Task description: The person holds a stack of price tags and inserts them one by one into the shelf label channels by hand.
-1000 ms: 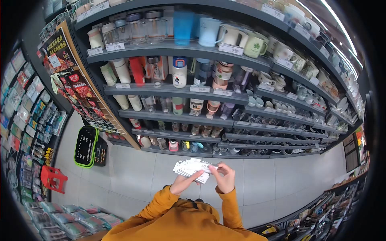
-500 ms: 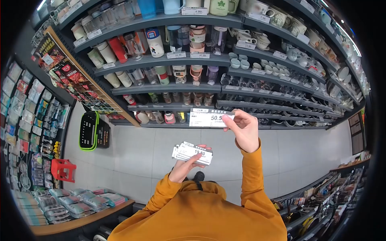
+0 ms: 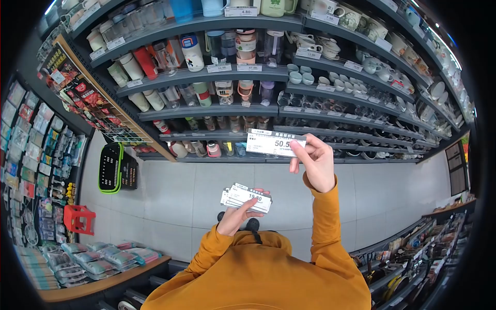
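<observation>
My right hand [image 3: 315,160] pinches one white price tag [image 3: 268,143] at its right end, printed with 50.5 and a digit under my thumb. It is raised in front of the lower shelves and tilted slightly. Lower and to the left, my left hand [image 3: 240,214] grips a fanned stack of price tags [image 3: 247,197], the top one reading 19.80, with my thumb across its face. Most of the lower tags are covered by the top one. The two hands are apart.
Ahead stand shelves [image 3: 206,77] of bottles, cups and bowls with price tags along their edges. On the floor at left are a black and green basket [image 3: 118,170] and a red stool [image 3: 79,219]. Packaged goods [image 3: 98,261] lie on a low counter behind left.
My right hand has lifted slightly, and its price tag now tilts down at the right. The left hand still holds the stack in nearly the same place. The shelves have shifted a little leftward in view.
</observation>
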